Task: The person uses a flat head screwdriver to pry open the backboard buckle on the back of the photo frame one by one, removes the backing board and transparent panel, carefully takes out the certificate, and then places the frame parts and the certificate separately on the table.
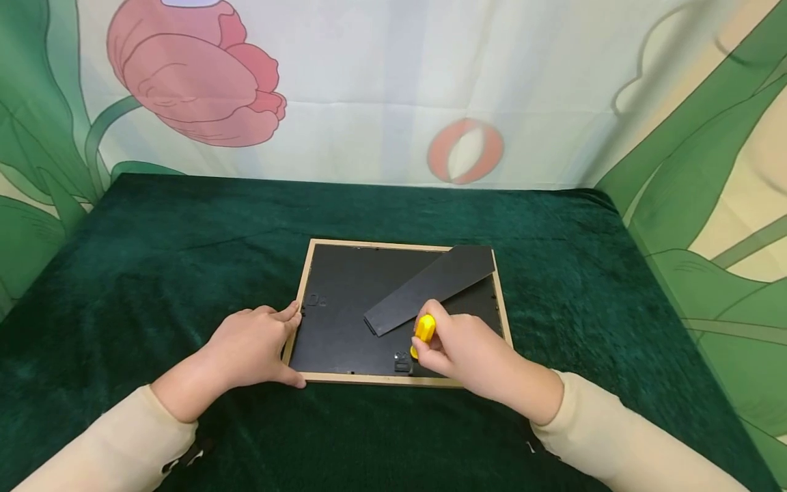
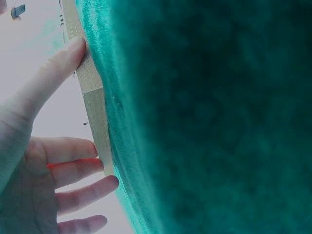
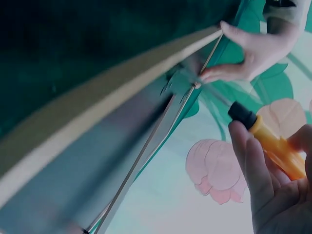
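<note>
A picture frame [image 1: 363, 378] with a light wooden rim lies face down, its black backing board [image 1: 335, 273] upward. Across the board slants a black easel leg [image 1: 430, 283]. My left hand [image 1: 252, 345] rests at the near left corner, thumb on the near rim and straight fingers against the left rim [image 2: 95, 105]. In my right hand [image 1: 473, 352] I grip a screwdriver [image 1: 425, 329] by its yellow handle, above the near part of the board. Its metal shaft points down toward a small black hanger [image 1: 402, 362]; whether the tip touches cannot be seen.
Dark green velvety cloth [image 1: 184, 246] covers the table around the frame. Behind it hangs a pale curtain [image 1: 344, 102] printed with a pink flower, and leaf-patterned fabric [image 1: 707, 205] borders the right side. Another small fitting [image 1: 316, 300] sits near the board's left edge.
</note>
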Demonstrator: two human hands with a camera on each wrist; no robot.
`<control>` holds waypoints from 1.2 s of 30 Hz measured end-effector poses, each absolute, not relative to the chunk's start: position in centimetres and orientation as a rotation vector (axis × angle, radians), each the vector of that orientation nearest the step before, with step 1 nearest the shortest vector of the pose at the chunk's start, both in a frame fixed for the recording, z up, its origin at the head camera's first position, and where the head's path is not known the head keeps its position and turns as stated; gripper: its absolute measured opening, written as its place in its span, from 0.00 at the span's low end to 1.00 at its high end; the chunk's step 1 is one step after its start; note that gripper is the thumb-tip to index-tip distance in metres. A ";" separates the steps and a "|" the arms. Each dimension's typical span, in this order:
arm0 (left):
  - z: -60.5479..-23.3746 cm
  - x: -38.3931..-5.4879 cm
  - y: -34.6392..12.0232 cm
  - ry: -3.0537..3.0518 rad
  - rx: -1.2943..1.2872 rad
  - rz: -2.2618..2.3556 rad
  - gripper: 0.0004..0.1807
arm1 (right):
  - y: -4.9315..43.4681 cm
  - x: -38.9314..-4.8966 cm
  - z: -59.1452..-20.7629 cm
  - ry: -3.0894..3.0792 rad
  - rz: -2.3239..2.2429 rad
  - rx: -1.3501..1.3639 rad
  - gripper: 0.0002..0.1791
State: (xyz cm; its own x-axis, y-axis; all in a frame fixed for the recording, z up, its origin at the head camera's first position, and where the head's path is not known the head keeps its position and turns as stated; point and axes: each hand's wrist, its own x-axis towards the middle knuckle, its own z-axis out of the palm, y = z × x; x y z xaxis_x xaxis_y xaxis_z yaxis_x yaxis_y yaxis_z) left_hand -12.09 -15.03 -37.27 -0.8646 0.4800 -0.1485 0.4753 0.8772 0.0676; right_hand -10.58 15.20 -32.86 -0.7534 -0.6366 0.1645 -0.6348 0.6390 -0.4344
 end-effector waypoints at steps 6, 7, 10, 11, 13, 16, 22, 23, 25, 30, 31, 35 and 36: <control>-37.3 -12.2 -15.1 2.878 0.729 0.048 0.54 | 16.0 -10.3 -33.2 2.780 -0.881 -1.013 0.08; -37.3 -12.2 -15.2 2.878 0.731 0.049 0.54 | 16.3 -10.6 -33.4 2.750 -0.943 -0.928 0.08; -37.1 -12.3 -15.2 2.877 0.735 0.053 0.54 | 17.0 -12.1 -34.0 2.632 -1.126 -0.653 0.07; -37.1 -12.3 -15.2 2.877 0.737 0.056 0.53 | 17.2 -12.6 -34.2 2.597 -1.165 -0.583 0.07; -37.0 -12.3 -15.2 2.877 0.740 0.058 0.53 | 17.4 -13.4 -34.5 2.533 -1.212 -0.500 0.08; -36.9 -12.3 -15.1 2.880 0.744 0.059 0.53 | 17.5 -14.3 -34.8 2.470 -1.238 -0.448 0.09; -37.0 -12.2 -15.0 2.883 0.755 0.068 0.53 | 17.4 -15.0 -34.8 2.427 -1.258 -0.405 0.11; -37.0 -12.2 -15.0 2.883 0.755 0.069 0.53 | 17.3 -15.0 -34.8 2.424 -1.255 -0.404 0.11; -37.0 -12.2 -14.9 2.883 0.754 0.063 0.53 | 17.3 -15.1 -34.8 2.417 -1.250 -0.406 0.11; -37.1 -11.9 -14.7 2.892 0.761 0.028 0.53 | 17.2 -15.1 -34.7 2.392 -1.249 -0.449 0.10; -37.1 -11.8 -14.6 2.897 0.768 0.016 0.53 | 17.2 -15.1 -34.7 2.388 -1.249 -0.458 0.10; -37.1 -11.4 -14.1 2.921 0.791 -0.052 0.54 | 17.0 -15.3 -34.5 2.384 -1.215 -0.472 0.10; -37.1 -11.4 -14.0 2.922 0.789 -0.067 0.55 | 17.0 -15.4 -34.4 2.385 -1.204 -0.470 0.10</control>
